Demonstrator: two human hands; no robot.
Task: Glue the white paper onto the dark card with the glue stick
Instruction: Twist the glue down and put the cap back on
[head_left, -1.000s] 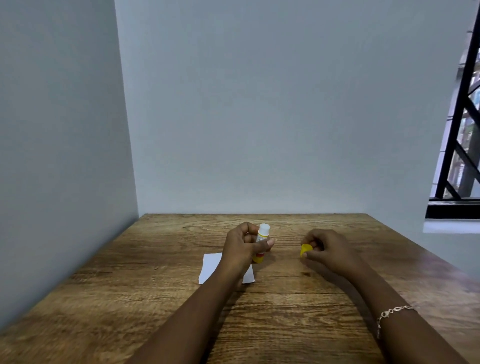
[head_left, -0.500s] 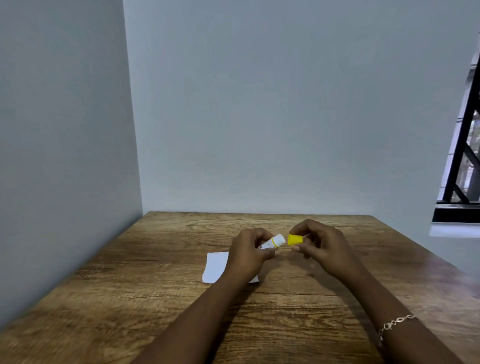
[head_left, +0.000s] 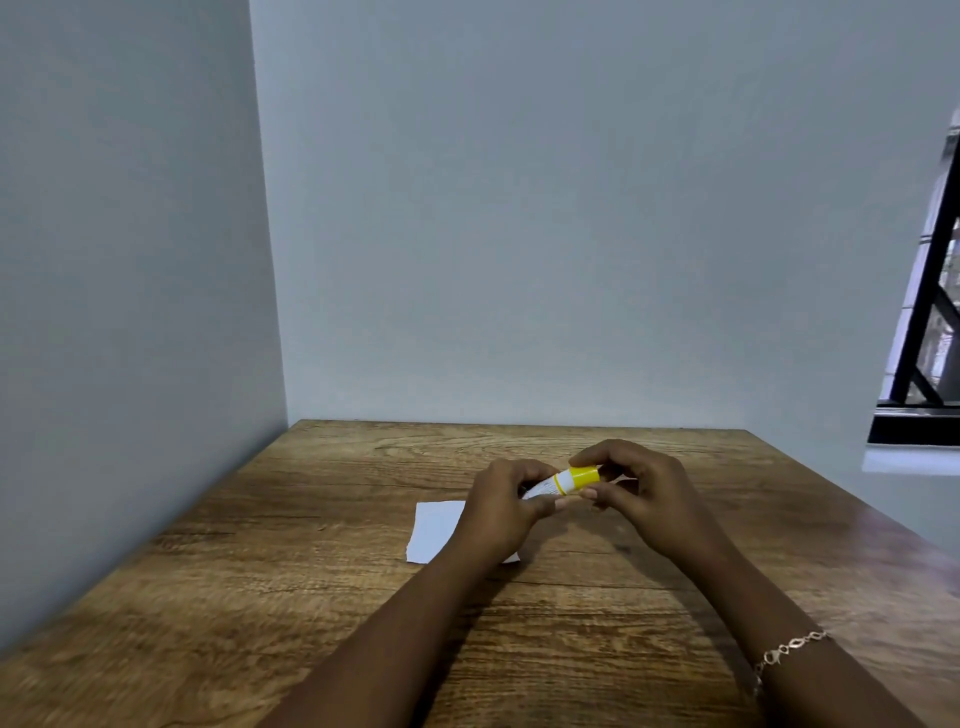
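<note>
Your left hand (head_left: 501, 506) is gripping the glue stick (head_left: 553, 484) body, fingers curled round it. Your right hand (head_left: 644, 499) is pinching the yellow cap (head_left: 583, 477), which is sitting on the tube end. The white paper (head_left: 434, 530) is lying flat on the desk (head_left: 311, 597) at 8 o'clock from the stick, partly under your left wrist. No dark card is showing and no glue is visible, so I'm reading the sticking-down as not yet done.

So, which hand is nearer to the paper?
Left. The left hand, gripping the glue stick, is in front of the paper and hides its right part. The right hand is farther right, off the paper, pinching the cap.
</note>
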